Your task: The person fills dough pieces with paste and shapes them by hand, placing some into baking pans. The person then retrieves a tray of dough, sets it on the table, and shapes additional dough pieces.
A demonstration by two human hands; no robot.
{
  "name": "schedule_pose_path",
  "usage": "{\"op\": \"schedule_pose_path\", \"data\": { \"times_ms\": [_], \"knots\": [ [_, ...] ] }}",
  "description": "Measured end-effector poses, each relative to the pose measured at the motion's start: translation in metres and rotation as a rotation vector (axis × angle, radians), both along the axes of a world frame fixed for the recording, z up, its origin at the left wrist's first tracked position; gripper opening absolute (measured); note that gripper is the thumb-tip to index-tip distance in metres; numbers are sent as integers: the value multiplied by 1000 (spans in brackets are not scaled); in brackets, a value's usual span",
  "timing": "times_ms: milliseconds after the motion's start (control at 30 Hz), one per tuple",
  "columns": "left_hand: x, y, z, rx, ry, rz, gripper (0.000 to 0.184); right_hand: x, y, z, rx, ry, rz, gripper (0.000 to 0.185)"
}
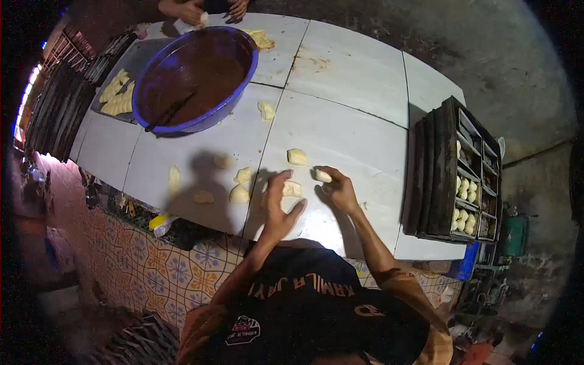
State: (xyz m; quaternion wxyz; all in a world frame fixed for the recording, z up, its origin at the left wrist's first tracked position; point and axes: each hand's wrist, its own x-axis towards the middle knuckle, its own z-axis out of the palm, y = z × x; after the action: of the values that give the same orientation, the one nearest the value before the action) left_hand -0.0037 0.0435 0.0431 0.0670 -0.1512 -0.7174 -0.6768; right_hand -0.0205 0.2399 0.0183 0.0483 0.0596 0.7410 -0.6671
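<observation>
My right hand pinches a small piece of pale dough between thumb and fingers, just above the white tiled table. To its left, my left hand has thumb and fingers apart, curved around the side of another dough piece lying on the tiles. Whether the fingers touch that piece I cannot tell. A rounded dough piece lies just beyond both hands. Further left are more dough pieces, among them a round one and a smaller one.
A large blue basin of brown filling stands at the far left, beside a tray with dough pieces. Stacked dark baking trays with divided compartments, some holding dough balls, stand at right. Across the table are another person's hands.
</observation>
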Motion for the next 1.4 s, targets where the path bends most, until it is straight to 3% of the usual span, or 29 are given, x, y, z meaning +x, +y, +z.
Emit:
{"op": "schedule_pose_path", "data": {
  "times_ms": [33, 133, 233, 367, 400, 467, 600, 667, 733, 767, 833, 867, 933, 1000, 1033, 1067, 1133, 1167, 1200, 1267, 1333, 1400],
  "knots": [
    [-2, -5, -2, 152, -107, 38, 60, -9, 10, -18, 30, -114, 21, 42],
    [-2, -40, 1, 55, -128, 159, 32, -26, 18, -33, 41, 76, -68, 42],
    [-2, -53, -15, 154, -263, 214, 21, -59, -3, -16, 588, 425, 188, 53],
    [4, -42, -16, 151, -301, 79, 21, -79, -56, -24, 970, 567, 343, 40],
    [5, -42, -18, 95, -230, 83, 12, -79, -60, -21, 970, 583, 345, 40],
    [8, -48, -25, 95, -214, 155, 22, -78, -67, -10, 247, 29, 250, 32],
    [10, -46, 14, 79, -248, 209, 41, -28, -82, 36, -161, 78, 293, 42],
    [5, -38, -7, 259, -248, 170, 36, -9, -100, 47, -86, 118, 251, 36],
    [5, -31, 4, 313, -305, 196, 31, 5, -113, 59, -136, 173, -39, 29],
    [4, -27, 7, 371, -361, 221, 27, 10, -115, 70, -125, 101, -43, 26],
    [2, -28, 3, 261, -374, 229, 21, 0, -102, 25, 66, 278, 21, 28],
    [1, -27, 6, 154, -383, 254, 17, -6, -100, 32, 133, 360, 21, 30],
    [0, -20, 15, 189, -386, 256, 12, -8, -95, 50, 19, 292, 12, 40],
    [-2, -18, 5, 978, -678, -82, 15, -9, -96, 49, 182, 637, 201, 45],
    [-12, -22, -20, 1227, -842, -289, 25, -7, -100, 49, -78, 478, 220, 49],
    [-15, -22, -9, 1231, -821, -283, 25, -9, -102, 52, -45, 436, 183, 68],
    [-19, -19, 22, 1358, -833, -285, 48, -16, -99, 46, -200, 335, 224, 77],
    [-25, -29, 16, 1556, -744, -682, 79, -22, -94, 48, -291, 298, 268, 96],
    [-42, -32, 31, 1492, -601, -879, 104, -24, -85, 53, -368, 130, 309, 117],
    [-79, -42, 46, 1361, -508, -840, 116, -32, -83, 48, -513, 126, 274, 128],
    [-147, -76, 70, 1229, -578, -504, 114, -45, -77, 29, -351, 199, 228, 124],
    [-212, -117, 83, 814, -357, -344, 89, -46, -78, 21, -481, 180, 180, 119]
  ]
}}
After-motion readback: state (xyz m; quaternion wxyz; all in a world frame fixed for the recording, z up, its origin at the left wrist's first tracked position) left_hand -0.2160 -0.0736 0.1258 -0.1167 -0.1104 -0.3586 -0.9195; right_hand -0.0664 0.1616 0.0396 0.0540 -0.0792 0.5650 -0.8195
